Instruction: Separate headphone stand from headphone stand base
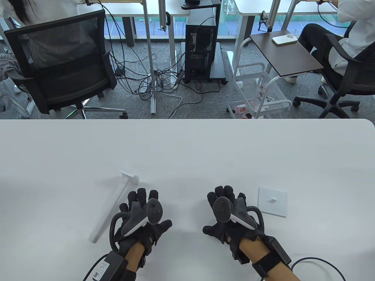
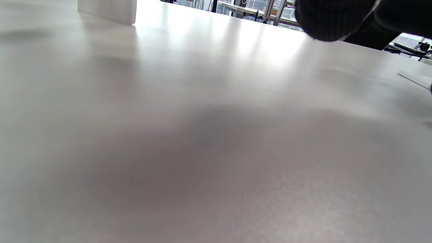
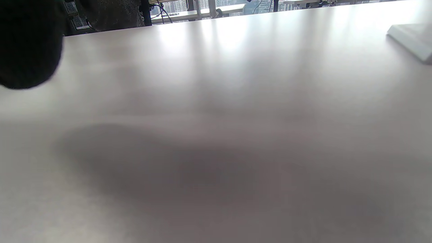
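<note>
The white headphone stand (image 1: 112,205), a long pole with a small crosspiece at its far end, lies flat on the white table (image 1: 187,152), just left of my left hand (image 1: 140,209). The white square base (image 1: 272,202), with a small peg in its middle, lies flat just right of my right hand (image 1: 228,209). Stand and base are apart. Both hands rest palm down on the table with fingers spread and hold nothing. In the right wrist view the base's edge (image 3: 411,42) shows at the top right. In the left wrist view a white block (image 2: 108,10), likely the stand, shows at the top left.
The table's far edge (image 1: 187,119) runs across the middle of the table view. Beyond it are office chairs, cables, a computer cart and a white trolley on the floor. A cable runs from my right wrist (image 1: 316,260).
</note>
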`<state>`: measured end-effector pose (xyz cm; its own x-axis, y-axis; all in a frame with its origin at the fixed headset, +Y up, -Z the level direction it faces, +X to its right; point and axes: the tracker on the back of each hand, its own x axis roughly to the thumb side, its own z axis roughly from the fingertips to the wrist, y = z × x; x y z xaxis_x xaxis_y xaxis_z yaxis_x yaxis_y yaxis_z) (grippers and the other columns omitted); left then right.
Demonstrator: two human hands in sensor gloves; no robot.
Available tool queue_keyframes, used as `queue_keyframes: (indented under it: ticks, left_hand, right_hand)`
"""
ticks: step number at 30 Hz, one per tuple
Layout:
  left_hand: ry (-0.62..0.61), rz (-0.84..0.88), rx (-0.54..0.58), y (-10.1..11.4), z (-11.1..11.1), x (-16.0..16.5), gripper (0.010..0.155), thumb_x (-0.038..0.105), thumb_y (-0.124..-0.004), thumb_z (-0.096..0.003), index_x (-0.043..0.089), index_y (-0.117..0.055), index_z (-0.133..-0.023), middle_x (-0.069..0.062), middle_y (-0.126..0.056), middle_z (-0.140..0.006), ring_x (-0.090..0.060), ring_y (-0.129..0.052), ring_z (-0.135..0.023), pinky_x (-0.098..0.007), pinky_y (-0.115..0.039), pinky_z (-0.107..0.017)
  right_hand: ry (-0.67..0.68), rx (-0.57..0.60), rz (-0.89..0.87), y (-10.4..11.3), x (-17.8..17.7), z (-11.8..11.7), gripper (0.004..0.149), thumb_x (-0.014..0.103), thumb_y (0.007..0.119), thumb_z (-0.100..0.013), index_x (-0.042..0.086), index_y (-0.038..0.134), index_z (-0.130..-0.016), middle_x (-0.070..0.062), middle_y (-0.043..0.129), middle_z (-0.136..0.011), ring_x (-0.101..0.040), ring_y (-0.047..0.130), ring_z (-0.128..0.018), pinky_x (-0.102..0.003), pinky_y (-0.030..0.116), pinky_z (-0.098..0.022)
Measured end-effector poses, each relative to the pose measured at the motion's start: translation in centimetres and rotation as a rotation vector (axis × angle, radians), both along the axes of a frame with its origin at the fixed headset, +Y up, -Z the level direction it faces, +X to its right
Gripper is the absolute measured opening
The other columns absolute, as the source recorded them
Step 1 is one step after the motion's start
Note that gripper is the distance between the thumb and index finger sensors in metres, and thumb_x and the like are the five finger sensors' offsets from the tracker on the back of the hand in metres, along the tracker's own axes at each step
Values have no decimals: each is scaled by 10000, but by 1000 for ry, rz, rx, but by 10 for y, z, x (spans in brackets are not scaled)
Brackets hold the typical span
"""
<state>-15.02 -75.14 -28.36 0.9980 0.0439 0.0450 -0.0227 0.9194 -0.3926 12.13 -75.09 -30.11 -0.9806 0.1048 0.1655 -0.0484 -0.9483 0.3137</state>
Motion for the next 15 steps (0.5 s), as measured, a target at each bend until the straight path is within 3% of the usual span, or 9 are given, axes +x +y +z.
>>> queue_keyframes:
  ticks: [15]
  left_hand:
    - [8, 7, -5, 2, -1, 4, 1023, 788, -606, -353, 298, -36, -1047, -126, 42, -1110, -490, -77, -1088, -714, -271, -733]
  right_hand:
    - [-23, -55, -11, -4, 13, -1, 1018, 704, 841, -263, 506, 73, -903, 127, -109, -1055, -200, -169, -1010, -616, -13, -722]
